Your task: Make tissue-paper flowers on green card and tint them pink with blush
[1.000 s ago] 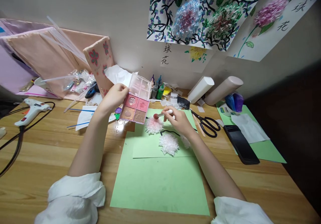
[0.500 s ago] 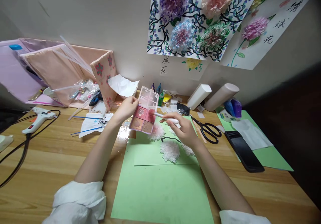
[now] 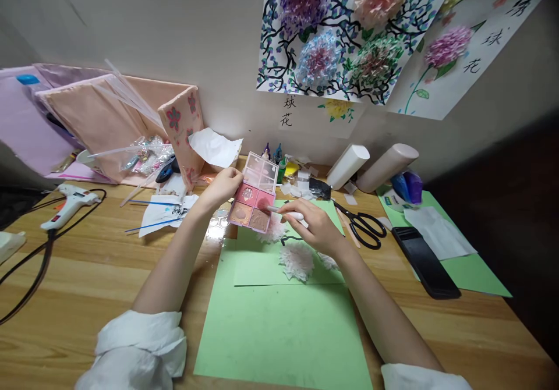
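My left hand (image 3: 223, 188) grips the left edge of an open makeup palette (image 3: 247, 213), tilted above the table, with pink pans in its upper row and peach-brown pans below. Between the fingers of my right hand (image 3: 315, 221) is a makeup brush (image 3: 297, 216) with a white handle. Its bristle tip rests on the upper right pink pan. Beneath my hands, a pale pink paper flower (image 3: 296, 261) lies on green paper (image 3: 279, 332). Another pinkish flower (image 3: 273, 228) is partly covered by the palette, and a third shows beside my right wrist.
Black-handled scissors (image 3: 367, 230) and a black phone (image 3: 425, 262) lie to the right. At the left are a glue gun (image 3: 70, 206) with its cable and blue sticks on stained paper (image 3: 163, 218). Two bottles (image 3: 348, 166) lean at the wall near small paint tubes (image 3: 282, 170).
The brush tip has shifted slightly down and right within the pink pan, and my right hand has moved with it. My left hand keeps hold of the palette.
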The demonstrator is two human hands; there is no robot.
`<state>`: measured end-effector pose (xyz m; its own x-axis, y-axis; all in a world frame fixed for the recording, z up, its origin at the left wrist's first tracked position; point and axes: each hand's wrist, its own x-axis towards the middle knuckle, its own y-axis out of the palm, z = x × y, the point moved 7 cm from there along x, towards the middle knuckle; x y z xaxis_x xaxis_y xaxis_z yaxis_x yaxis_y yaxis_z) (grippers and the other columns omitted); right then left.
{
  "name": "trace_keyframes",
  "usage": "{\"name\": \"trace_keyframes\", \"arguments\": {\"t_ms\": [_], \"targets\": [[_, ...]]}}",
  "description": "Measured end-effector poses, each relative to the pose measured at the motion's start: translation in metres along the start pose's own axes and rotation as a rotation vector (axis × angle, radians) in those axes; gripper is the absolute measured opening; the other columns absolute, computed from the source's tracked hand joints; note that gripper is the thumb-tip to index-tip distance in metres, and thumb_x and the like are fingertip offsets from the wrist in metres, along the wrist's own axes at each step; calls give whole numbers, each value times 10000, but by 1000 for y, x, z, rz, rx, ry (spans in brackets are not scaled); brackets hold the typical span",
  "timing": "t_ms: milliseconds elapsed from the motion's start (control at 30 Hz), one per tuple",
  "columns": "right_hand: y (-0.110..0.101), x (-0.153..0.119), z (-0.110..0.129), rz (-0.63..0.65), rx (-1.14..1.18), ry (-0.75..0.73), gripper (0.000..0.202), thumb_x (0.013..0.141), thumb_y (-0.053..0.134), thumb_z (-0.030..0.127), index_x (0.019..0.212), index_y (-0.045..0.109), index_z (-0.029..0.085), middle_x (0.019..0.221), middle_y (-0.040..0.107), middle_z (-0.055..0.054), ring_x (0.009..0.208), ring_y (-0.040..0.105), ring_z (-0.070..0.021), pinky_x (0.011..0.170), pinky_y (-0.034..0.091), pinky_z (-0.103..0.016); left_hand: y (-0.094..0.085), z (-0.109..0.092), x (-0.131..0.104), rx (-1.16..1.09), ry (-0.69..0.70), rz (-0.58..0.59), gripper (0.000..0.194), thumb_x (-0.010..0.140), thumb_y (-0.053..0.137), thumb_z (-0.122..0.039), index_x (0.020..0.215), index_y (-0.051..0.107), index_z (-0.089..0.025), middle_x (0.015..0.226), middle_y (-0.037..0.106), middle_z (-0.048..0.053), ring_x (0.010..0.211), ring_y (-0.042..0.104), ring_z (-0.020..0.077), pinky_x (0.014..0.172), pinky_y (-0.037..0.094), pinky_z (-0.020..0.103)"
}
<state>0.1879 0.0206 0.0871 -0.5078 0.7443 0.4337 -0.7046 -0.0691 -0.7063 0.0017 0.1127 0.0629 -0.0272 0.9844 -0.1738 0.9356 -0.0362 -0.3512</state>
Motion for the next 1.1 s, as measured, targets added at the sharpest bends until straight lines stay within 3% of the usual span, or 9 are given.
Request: {"name": "trace_keyframes", "arguments": {"t_ms": [267, 433, 533, 767, 967, 1100], "targets": [[-16, 0, 2, -92, 64, -3, 160, 910, 439, 219, 1027, 547, 210, 889, 656, -50, 857, 585, -181, 758, 449, -313, 8, -2, 1, 57, 53, 148, 173, 710, 472, -198, 539, 477, -170, 458, 360, -49, 414, 302, 82, 435, 206, 223], [-5, -1, 6, 43, 2, -47, 167, 912, 440, 225, 1044, 540, 208, 959, 640, -63, 905, 552, -184, 780, 445, -316, 9, -4, -1, 61, 83, 161, 135, 699, 470, -214, 575, 498, -169, 472, 382, -40, 426, 324, 89, 437, 226, 222], [-7, -2, 4, 51, -38, -43, 154, 910, 443, 234, 1014, 550, 196, 902, 624, -62, 852, 553, -179, 745, 443, -305, 9, -7, -3, 32, 82, 198, 180, 707, 442, -209, 530, 442, -177, 470, 363, -40, 426, 316, 84, 444, 239, 220], [-17, -3, 2, 3, 31, -26, 165, 917, 432, 228, 1032, 547, 201, 921, 638, -60, 877, 554, -184, 766, 433, -307, 4, -7, -2, 156, 98, 175, 214, 714, 421, -188, 507, 366, -188, 452, 294, -55, 419, 258, 77, 440, 172, 230], [-2, -1, 3, 123, 32, 1, 183, 927, 415, 262, 1048, 542, 210, 980, 629, -62, 911, 557, -184, 782, 432, -306, 5, -9, -2, 205, 135, 174, 210, 719, 431, -211, 513, 401, -177, 476, 354, -39, 446, 305, 85, 452, 190, 233], [-2, -1, 1, 161, 31, 7, 178, 922, 424, 270, 1008, 562, 199, 946, 635, -61, 875, 568, -180, 758, 428, -295, -2, -9, -2, 237, 105, 106, 187, 708, 449, -224, 529, 421, -178, 477, 367, -41, 454, 326, 92, 461, 215, 234]]}}
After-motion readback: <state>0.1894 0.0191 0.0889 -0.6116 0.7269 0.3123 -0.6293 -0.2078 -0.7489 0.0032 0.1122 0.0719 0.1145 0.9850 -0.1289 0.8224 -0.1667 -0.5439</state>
